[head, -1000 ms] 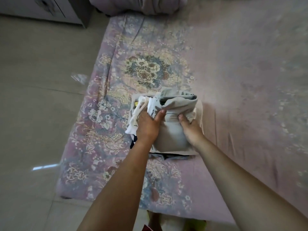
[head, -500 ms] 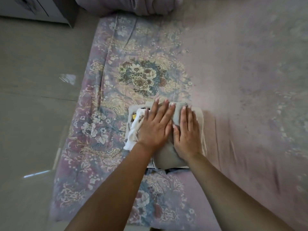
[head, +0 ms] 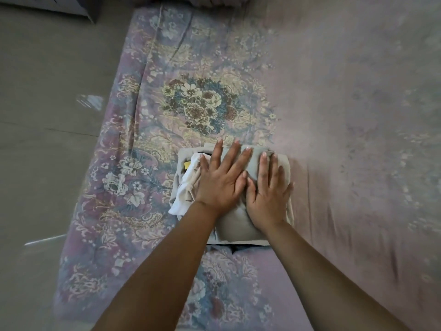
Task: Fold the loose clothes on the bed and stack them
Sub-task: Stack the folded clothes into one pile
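Note:
A stack of folded clothes [head: 235,226] lies on the bed [head: 346,115] near its front left part. The top piece is grey-beige; a white garment [head: 188,177] with a bit of yellow bulges out of the stack's left side, and a dark edge shows underneath at the front. My left hand [head: 223,179] lies flat on the top piece with fingers straight and spread. My right hand [head: 268,189] presses flat beside it, fingers straight, thumbs nearly touching.
The bed carries a mauve floral sheet with a flower medallion [head: 200,105] beyond the stack. A rolled pillow or blanket [head: 226,0] sits at the far edge. Bare tiled floor [head: 47,139] runs along the left, with a cabinet corner [head: 55,5] at top left.
A second ago both hands gripped the grey piece above the stack. They have laid it down and now press flat on it; since half a second ago little has moved.

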Available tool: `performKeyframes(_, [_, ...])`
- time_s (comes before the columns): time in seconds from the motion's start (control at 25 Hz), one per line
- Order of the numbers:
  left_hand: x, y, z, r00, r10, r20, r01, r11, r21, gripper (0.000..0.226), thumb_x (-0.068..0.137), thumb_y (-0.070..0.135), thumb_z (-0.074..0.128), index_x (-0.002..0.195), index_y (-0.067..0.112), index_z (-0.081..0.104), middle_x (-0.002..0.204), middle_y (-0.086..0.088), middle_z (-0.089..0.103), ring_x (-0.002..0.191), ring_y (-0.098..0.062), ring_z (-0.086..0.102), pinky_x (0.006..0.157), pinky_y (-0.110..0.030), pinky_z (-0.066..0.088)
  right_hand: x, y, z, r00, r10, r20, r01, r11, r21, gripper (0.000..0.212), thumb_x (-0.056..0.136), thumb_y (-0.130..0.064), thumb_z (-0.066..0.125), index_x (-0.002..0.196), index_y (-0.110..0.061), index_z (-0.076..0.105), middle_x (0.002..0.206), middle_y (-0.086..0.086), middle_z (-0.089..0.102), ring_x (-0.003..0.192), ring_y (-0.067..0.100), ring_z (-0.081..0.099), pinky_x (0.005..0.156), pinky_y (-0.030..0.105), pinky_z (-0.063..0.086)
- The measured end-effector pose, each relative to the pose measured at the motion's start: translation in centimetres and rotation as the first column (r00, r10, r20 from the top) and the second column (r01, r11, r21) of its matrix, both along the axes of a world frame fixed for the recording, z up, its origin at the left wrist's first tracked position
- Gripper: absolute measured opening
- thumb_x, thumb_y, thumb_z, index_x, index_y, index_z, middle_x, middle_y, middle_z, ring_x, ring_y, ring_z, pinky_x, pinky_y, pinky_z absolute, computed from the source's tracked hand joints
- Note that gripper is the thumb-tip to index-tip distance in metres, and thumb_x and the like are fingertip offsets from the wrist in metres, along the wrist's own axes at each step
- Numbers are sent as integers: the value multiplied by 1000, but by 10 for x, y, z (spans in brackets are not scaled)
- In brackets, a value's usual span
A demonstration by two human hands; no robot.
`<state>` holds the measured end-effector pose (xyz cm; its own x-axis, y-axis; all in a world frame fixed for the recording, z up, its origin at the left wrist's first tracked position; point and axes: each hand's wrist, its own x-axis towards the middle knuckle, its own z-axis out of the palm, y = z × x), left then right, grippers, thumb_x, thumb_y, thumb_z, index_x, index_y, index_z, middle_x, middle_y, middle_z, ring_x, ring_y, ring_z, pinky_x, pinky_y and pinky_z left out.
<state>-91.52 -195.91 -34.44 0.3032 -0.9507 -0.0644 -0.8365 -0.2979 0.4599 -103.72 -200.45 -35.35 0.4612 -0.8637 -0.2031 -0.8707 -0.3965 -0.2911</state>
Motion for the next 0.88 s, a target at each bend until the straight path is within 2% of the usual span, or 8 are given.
performKeyframes(0.04, [1,2,6,1000,9,-1,-9,1000,7,57,92,44,18,147,32,20,158,1,13,146,-28,3,111,-65,10,1,-1,9,1000,21,-16,-21,999,-46,65,94,-50,20,148,-23,-2,159,11,7,145,33,12,110,65,9])
performKeyframes(0.12, [6,8,15,999,16,-46,-16,1000,12,55,91,49,14,145,38,6,157,7,-4,146,-19,-10,113,-58,0,-2,1,24,992,116,43,-108,980,-167,66,93,-47,27,151,-17,16,156,17,18,143,35,18,108,63,13])
performKeyframes(0.2, [9,22,24,997,12,-77,-10,1000,14,56,94,53,22,144,40,0,155,9,-13,144,-13,-15,115,-56,-2,-13,9,31,969,217,121,-185,954,-235,66,93,-46,33,150,-17,17,156,18,18,144,34,15,109,60,18])
performKeyframes(0.32, [8,41,35,996,15,-86,-14,1000,8,68,95,51,42,144,37,-3,159,-1,-10,146,-18,-10,116,-54,2,-30,25,36,963,250,101,-231,957,-173,75,89,-58,35,151,-25,6,158,16,3,145,37,6,111,61,15])
performKeyframes(0.44, [5,57,40,981,112,-158,-122,991,-57,79,91,48,50,145,31,-5,159,-8,-5,147,-23,-3,117,-53,6,-40,31,41,969,231,92,-219,968,-123,86,83,-67,36,149,-32,-7,157,17,-6,145,38,-2,111,63,9])
performKeyframes(0.6, [-5,87,40,903,289,-319,-303,953,4,80,87,57,42,147,32,-4,159,-3,-9,145,-12,-12,117,-52,5,-46,28,47,973,198,121,-192,980,-61,93,82,-69,43,144,-39,-20,157,16,-10,145,37,-6,110,66,10])
performKeyframes(0.8, [-19,91,43,967,221,-123,-210,973,101,77,89,62,34,147,34,-7,159,2,-15,145,-15,-14,117,-51,0,-39,12,58,960,258,113,-257,966,-21,92,84,-62,48,141,-40,-20,153,6,-25,143,26,-20,115,59,3])
performKeyframes(0.88, [-24,101,45,882,385,-272,-372,923,101,84,83,68,37,148,38,-7,159,4,-11,146,-14,-10,118,-48,1,-34,-3,70,950,272,152,-279,960,25,89,81,-69,41,142,-39,-17,155,4,-24,143,23,-21,116,53,-4])
